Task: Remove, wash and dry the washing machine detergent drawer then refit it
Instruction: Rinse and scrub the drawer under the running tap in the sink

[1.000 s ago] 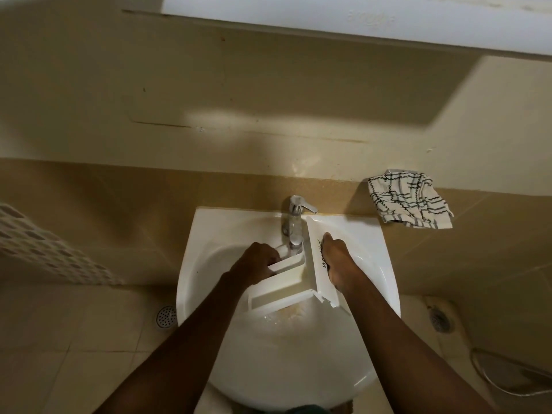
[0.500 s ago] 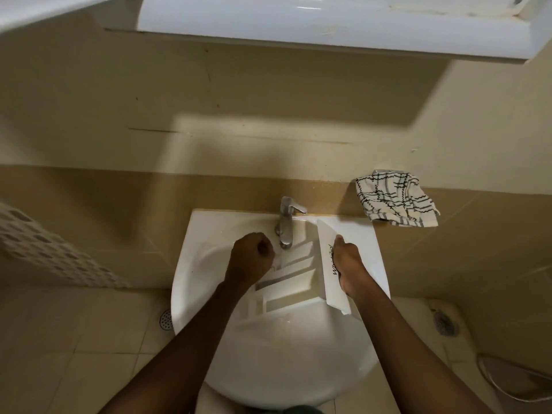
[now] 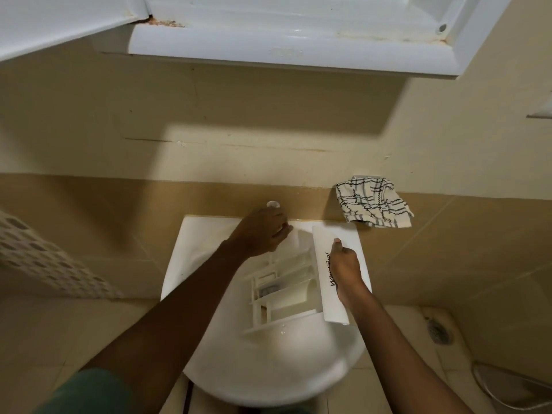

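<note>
A white cabinet [image 3: 292,46] hangs on the beige wall above a white basin [image 3: 268,363], its underside filling the top of the view, with rust spots along one seam. To the right of the basin, a checked cloth [image 3: 373,201] lies crumpled on the tiled ledge, well apart from both hands. At far left shows part of a perforated white basket [image 3: 44,261], and at lower right a floor drain [image 3: 437,330] in the tiles. The left hand [image 3: 263,231] reaches to the back of the basin and covers the tap; only a small round cap [image 3: 273,204] shows above the knuckles, and whether the fingers close on anything I cannot tell. The detergent drawer [image 3: 286,294] lies in the basin's right half, open compartments facing up, divider walls white with a darker patch in one section. The right hand [image 3: 345,270] clasps its flat white front panel, thumb laid along the face beside dark lettering, partly hiding that lettering.
</note>
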